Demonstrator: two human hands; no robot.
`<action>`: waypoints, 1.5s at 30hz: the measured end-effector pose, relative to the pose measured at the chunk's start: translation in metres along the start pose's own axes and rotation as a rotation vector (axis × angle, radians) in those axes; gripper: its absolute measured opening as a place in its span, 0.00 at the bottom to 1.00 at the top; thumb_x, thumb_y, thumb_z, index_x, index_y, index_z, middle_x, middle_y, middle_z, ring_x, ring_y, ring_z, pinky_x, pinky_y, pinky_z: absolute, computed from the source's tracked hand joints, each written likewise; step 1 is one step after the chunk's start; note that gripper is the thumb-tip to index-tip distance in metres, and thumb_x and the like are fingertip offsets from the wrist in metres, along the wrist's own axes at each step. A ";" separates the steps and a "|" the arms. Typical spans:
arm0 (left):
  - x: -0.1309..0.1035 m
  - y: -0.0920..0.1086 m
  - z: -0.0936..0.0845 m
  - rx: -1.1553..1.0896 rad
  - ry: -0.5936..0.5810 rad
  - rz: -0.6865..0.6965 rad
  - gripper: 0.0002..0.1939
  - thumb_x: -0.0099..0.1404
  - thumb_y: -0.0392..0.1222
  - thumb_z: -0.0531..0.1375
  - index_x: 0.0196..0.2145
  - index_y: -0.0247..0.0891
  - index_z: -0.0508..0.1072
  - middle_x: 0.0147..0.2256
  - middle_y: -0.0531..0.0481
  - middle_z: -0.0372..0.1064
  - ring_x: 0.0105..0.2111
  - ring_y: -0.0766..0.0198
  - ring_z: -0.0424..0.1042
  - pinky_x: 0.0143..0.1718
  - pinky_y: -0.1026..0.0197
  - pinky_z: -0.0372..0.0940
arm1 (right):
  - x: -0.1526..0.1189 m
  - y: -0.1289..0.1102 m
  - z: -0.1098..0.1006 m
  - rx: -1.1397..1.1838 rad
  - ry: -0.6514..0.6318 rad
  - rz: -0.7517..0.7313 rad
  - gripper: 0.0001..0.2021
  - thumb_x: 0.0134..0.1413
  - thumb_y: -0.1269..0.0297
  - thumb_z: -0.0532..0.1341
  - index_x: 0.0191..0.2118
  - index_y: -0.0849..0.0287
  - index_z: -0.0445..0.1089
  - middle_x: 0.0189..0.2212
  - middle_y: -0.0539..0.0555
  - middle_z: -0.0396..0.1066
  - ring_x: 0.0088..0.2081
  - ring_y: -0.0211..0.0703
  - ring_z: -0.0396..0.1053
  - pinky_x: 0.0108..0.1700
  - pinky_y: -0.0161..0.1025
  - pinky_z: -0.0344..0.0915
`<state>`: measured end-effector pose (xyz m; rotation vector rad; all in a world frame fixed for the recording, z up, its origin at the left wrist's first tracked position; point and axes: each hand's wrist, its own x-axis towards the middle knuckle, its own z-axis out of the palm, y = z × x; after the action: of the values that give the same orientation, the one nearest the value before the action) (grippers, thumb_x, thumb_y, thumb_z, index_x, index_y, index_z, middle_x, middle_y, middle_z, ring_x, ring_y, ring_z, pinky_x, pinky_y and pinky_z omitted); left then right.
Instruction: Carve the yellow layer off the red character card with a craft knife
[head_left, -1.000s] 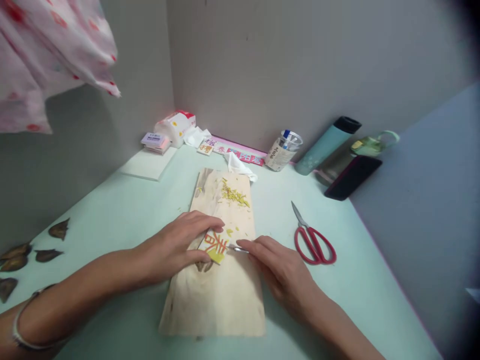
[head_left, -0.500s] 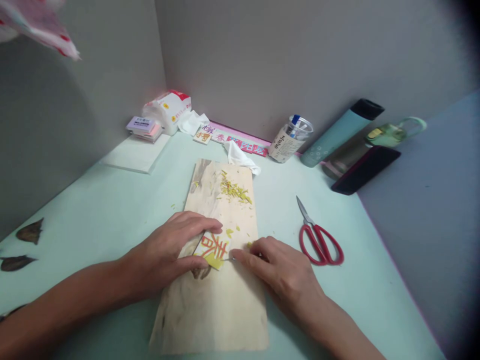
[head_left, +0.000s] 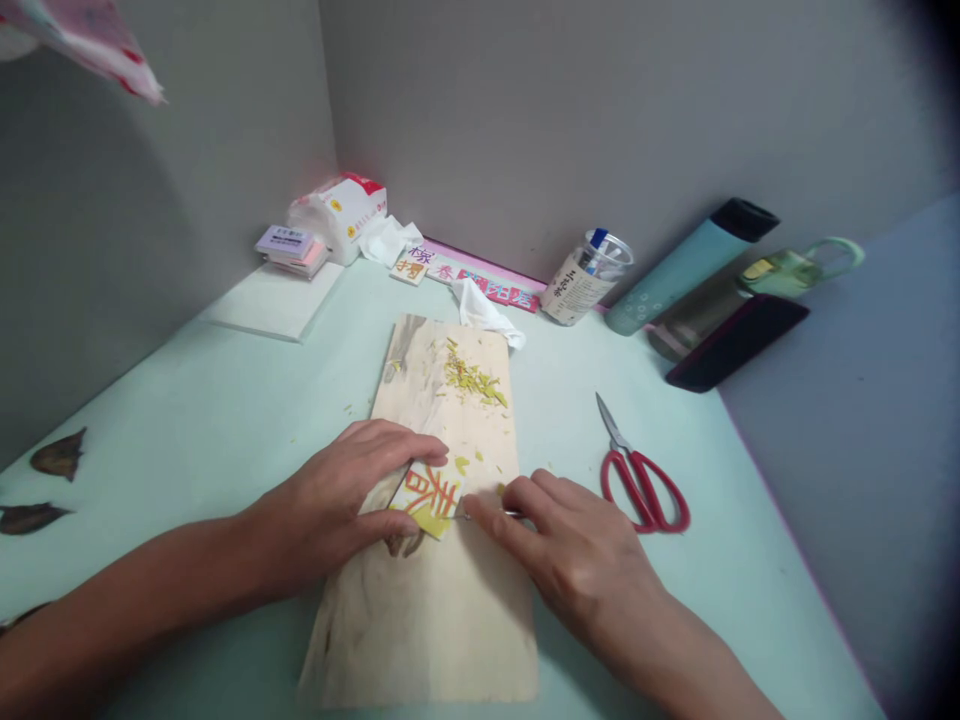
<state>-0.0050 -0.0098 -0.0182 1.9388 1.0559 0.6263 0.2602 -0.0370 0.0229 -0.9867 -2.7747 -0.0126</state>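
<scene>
A small tile with a reddish-orange character and a yellow lower corner lies on the wooden board. My left hand grips it from the left, thumb at the near side and fingers at the far edge. From the right, my right hand is closed on a thin metal tool, whose tip touches the tile's yellow part. The rest of the tool is mostly hidden by the fingers. Yellow shavings are heaped on the board's far part, with several loose bits nearer the tile.
Red-handled scissors lie right of the board. Behind are a tissue pack, a crumpled tissue, small character tiles, a clear cup, a blue bottle and a black phone. Brown pieces lie far left.
My right hand has shifted slightly, and more of the thin metal tool shows between its fingers. My left hand keeps its grip on the tile. The whole view has moved a little.
</scene>
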 end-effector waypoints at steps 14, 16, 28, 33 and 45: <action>-0.003 -0.010 0.005 0.072 0.040 0.150 0.22 0.69 0.47 0.63 0.59 0.49 0.68 0.55 0.49 0.71 0.57 0.50 0.66 0.59 0.53 0.57 | 0.004 -0.002 -0.001 0.160 -0.099 0.037 0.12 0.71 0.73 0.50 0.49 0.59 0.70 0.29 0.50 0.69 0.29 0.41 0.64 0.27 0.40 0.53; -0.004 -0.012 0.006 0.081 0.043 0.168 0.22 0.69 0.47 0.62 0.59 0.49 0.68 0.54 0.49 0.71 0.56 0.50 0.66 0.58 0.54 0.57 | 0.003 -0.003 0.000 0.216 -0.096 0.069 0.13 0.70 0.73 0.50 0.48 0.59 0.70 0.29 0.50 0.68 0.29 0.40 0.64 0.27 0.38 0.53; -0.002 -0.009 -0.009 0.130 -0.131 0.223 0.26 0.70 0.42 0.63 0.63 0.50 0.61 0.57 0.51 0.67 0.59 0.56 0.61 0.61 0.57 0.55 | -0.008 -0.008 0.012 0.131 0.057 -0.006 0.14 0.72 0.72 0.49 0.54 0.63 0.69 0.30 0.51 0.69 0.30 0.39 0.66 0.29 0.36 0.59; -0.002 -0.012 -0.008 0.132 -0.109 0.267 0.25 0.72 0.44 0.62 0.63 0.50 0.60 0.56 0.51 0.66 0.58 0.57 0.61 0.61 0.57 0.54 | -0.008 -0.009 0.010 0.008 0.099 -0.079 0.14 0.71 0.75 0.51 0.54 0.67 0.70 0.31 0.52 0.71 0.31 0.41 0.66 0.31 0.38 0.62; -0.003 -0.010 -0.004 0.142 -0.083 0.274 0.27 0.70 0.38 0.64 0.62 0.49 0.60 0.55 0.52 0.67 0.57 0.58 0.60 0.60 0.59 0.54 | -0.012 -0.021 0.008 -0.081 0.183 -0.114 0.16 0.70 0.77 0.51 0.56 0.74 0.70 0.33 0.56 0.74 0.32 0.41 0.64 0.30 0.39 0.61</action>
<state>-0.0141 -0.0071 -0.0246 2.2365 0.8080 0.6268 0.2552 -0.0602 0.0138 -0.8006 -2.6751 -0.2220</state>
